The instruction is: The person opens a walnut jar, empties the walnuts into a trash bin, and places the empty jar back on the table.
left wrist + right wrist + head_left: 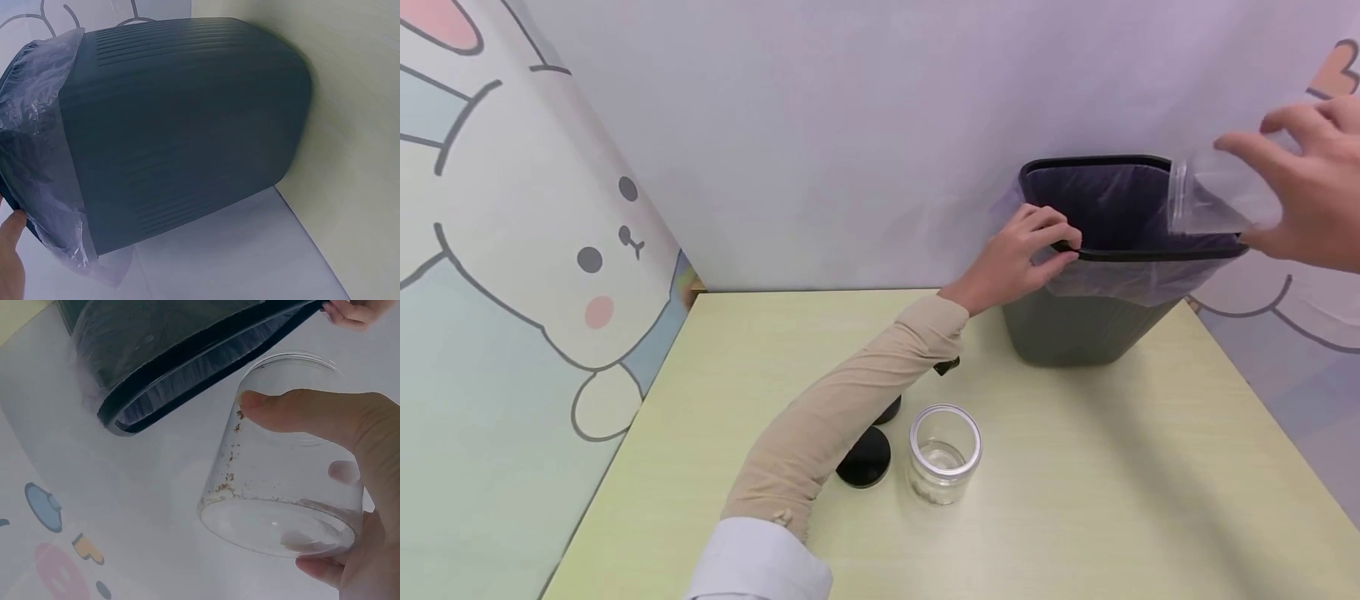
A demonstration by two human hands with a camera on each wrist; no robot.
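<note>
My left hand [1026,254] grips the near rim of a dark grey trash can [1060,329], its fingers over the edge and the thumb outside. A thin translucent liner [1150,287] is folded over that rim. In my right hand [1318,179] is a clear jar [1213,196], tipped on its side with its mouth over the can's right part. Small brown crumbs [226,481] cling to the jar's inner wall in the right wrist view. The left wrist view shows the can's ribbed side [187,125] and part of my left hand at the rim.
A second clear jar [938,487] stands upright and lidless on the pale table [1037,517]. Left of it lies a black round lid [865,458]; another dark round piece [891,408] is partly hidden by my left sleeve [835,408]. A wall [820,150] rises behind the can.
</note>
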